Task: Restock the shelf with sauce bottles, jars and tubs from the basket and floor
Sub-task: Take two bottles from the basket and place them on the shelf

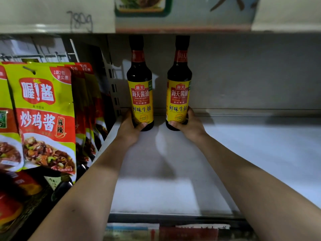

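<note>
The left hand [129,129] grips the lower body of the left bottle [140,94], fingers curled round its yellow label. The right hand [189,126] grips the right bottle [178,94] in the same manner. The 2 dark soy sauce bottles stand upright, side by side and apart, at the far left of the white shelf [243,153], near the back wall. Yellow-green sauce pouches [43,115] hang left of the shelf
</note>
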Available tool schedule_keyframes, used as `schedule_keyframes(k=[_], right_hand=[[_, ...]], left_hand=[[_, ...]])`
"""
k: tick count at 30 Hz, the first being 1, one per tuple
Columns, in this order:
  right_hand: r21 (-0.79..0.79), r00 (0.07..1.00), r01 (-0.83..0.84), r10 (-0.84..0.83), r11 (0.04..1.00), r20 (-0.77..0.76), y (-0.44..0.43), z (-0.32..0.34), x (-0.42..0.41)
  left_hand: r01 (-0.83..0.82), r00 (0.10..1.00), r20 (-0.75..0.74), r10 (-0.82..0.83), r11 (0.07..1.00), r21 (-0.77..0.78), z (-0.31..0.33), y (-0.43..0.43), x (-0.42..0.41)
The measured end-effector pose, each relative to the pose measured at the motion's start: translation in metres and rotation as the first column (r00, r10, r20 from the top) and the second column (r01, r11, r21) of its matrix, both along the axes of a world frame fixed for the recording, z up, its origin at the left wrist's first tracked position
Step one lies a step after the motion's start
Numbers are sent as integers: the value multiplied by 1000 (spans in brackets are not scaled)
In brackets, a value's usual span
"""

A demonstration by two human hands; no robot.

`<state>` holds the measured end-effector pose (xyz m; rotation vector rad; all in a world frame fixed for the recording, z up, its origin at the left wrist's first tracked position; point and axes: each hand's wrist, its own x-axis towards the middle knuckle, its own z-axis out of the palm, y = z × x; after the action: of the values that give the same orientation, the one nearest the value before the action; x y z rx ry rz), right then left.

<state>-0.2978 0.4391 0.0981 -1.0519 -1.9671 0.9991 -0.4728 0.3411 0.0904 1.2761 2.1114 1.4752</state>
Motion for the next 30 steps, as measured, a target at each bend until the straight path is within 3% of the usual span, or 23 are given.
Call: schedule_keyframes(k=[10,14,19,24,27,30], right_hand=[[10,999,25,-25,1000,40,-5,3,2],[-26,999,-27,28,999,38,-20,9,16],[86,983,-39,23,995,182,-51,16,42],[38,988,-66,60,997,142,-91,21,71],[-69,993,-91,96,993,71,-114,26,90],[-38,991,-127,128,991,43,-134,26,107]], left_hand=[[-23,1000,-19,23,999,27,0,-1,-1],[-20,1000,22,19,1000,2,3,-14,3],[-47,986,163,43,999,24,4,-39,23],[-97,993,71,98,995,-17,9,-70,54],[-100,972,219,84,993,62,19,-98,80],[-97,951,301,66,991,89,23,-133,108]])
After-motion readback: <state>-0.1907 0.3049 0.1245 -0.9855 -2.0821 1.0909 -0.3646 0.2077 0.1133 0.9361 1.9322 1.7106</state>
